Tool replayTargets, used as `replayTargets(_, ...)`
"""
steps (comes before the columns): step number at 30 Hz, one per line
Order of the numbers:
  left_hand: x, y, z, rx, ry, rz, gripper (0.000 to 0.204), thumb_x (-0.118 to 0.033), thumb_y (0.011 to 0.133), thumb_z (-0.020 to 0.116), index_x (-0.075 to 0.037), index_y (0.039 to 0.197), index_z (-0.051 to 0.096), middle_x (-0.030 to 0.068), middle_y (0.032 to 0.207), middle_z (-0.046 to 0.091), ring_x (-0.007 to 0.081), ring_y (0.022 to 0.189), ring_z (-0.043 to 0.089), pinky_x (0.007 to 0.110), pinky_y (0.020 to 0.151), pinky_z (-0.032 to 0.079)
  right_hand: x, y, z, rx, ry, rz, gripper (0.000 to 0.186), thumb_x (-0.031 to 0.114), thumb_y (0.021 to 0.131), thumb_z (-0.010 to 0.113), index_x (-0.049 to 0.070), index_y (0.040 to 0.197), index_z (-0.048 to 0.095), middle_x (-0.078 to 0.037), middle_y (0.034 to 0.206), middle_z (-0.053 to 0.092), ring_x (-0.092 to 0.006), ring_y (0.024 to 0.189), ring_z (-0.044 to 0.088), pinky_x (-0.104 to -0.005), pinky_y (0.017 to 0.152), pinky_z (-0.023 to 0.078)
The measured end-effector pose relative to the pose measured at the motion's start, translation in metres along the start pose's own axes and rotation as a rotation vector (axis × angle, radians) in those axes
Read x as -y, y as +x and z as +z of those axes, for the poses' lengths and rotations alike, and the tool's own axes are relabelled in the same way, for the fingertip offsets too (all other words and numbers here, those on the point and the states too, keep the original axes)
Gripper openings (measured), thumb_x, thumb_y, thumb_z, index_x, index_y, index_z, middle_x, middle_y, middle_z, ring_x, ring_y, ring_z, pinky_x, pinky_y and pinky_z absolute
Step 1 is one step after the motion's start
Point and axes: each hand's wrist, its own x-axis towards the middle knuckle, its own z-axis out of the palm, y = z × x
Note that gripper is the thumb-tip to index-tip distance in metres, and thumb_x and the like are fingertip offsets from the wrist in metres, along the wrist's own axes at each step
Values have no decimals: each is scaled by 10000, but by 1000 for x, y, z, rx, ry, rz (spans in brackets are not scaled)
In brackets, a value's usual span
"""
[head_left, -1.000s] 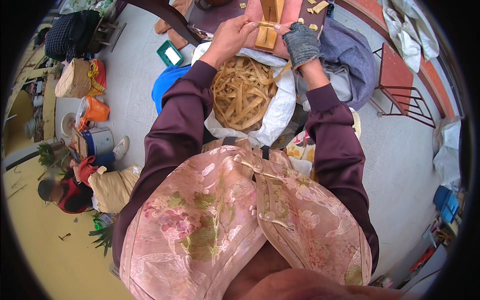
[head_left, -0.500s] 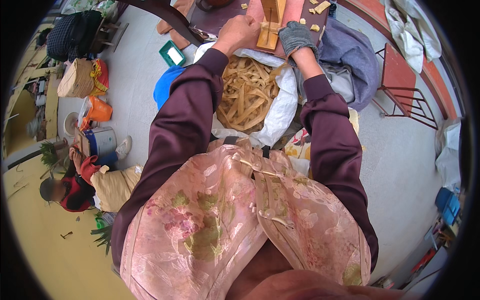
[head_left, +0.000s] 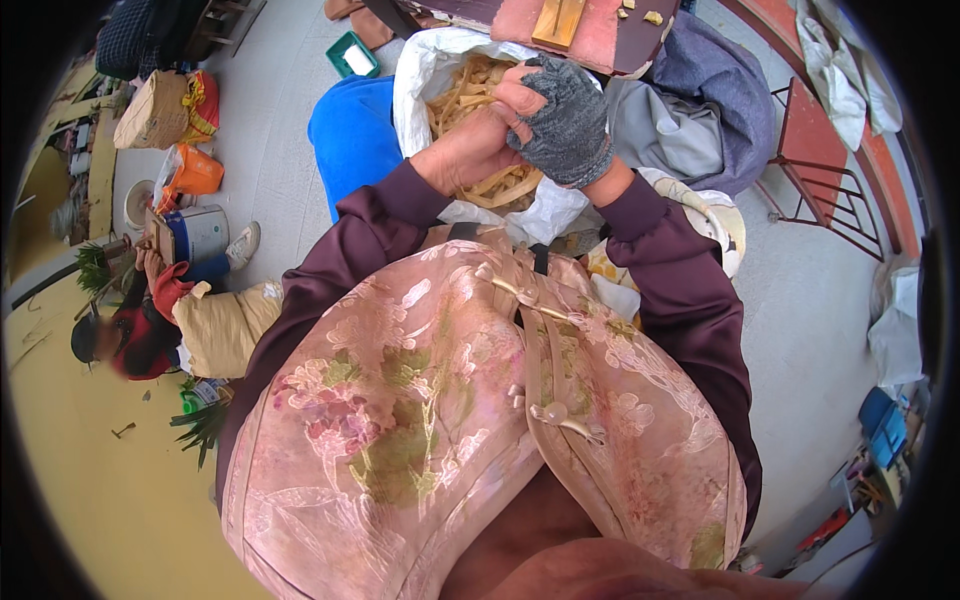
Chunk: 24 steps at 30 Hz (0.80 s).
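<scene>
Over a white woven sack [head_left: 415, 70] filled with tan, flat, curled strips [head_left: 505, 190], my hands come together. My left hand [head_left: 473, 150] has its fingers closed, partly hidden beneath the other hand. My right hand [head_left: 555, 125], in a grey fingerless glove, is closed against the left's fingertips; whatever is between them is hidden. Just beyond the sack, a wooden tool [head_left: 555, 25] rests on a pink cloth [head_left: 600, 30] atop a dark maroon surface, with several pale yellow pieces [head_left: 652, 18] to its right.
Blue cloth [head_left: 345, 135] lies left of the sack, grey-purple cloth [head_left: 720, 110] right. A green tray [head_left: 353, 55] is on the floor. A red folding chair [head_left: 810, 150] stands at right. Another person [head_left: 130, 340] sits at left near a white drum [head_left: 205, 235] and orange bucket [head_left: 195, 172].
My hands have left the wooden tool, where they pinched a tan piece, and moved down toward me over the sack, closing together. The view has shifted, so the tool sits higher in it.
</scene>
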Motion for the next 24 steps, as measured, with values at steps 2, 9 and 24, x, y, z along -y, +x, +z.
replayTargets(2,-10,-6,7,66,-112,88,352,-320,945,517,-42,1161,510,54,1040,599,125,862,590,251,730,493,6,-5,0,44,27,-28,231,251,794,639,135,993,629,-80,927,616,-281,874,580,-393,762,461)
replayTargets(9,-6,7,-10,132,-289,53,216,-157,942,487,-43,1123,516,22,973,604,73,791,571,244,734,480,7,-7,0,32,269,39,208,225,854,598,102,1019,628,-69,926,648,-242,868,608,-347,746,487)
replayTargets(24,-15,10,-4,-62,474,2,194,-131,936,409,-91,953,598,5,908,616,90,781,561,281,708,466,0,4,-6,-23,634,803,252,248,949,500,24,930,613,-59,802,607,-135,718,574,-277,680,466)
